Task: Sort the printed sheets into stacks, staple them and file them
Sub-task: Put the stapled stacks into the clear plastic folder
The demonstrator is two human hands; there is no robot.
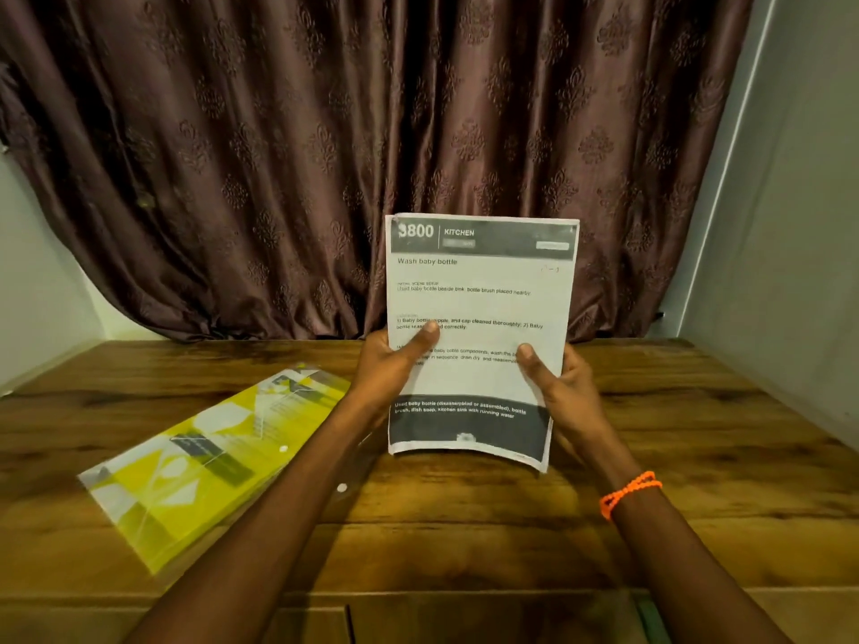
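In the head view, both hands hold the printed sheets point(479, 313) upright above the counter point(697, 457), with the long axis running from 12 to 6 o'clock. The left hand point(395, 364) grips the left edge with the thumb across the text; the right hand point(562, 388) grips the right edge in the same manner. The yellow file folder point(209, 462) lies flat on the counter at about 8 o'clock from the sheets, so the left hand is nearer to it. I see no stapler.
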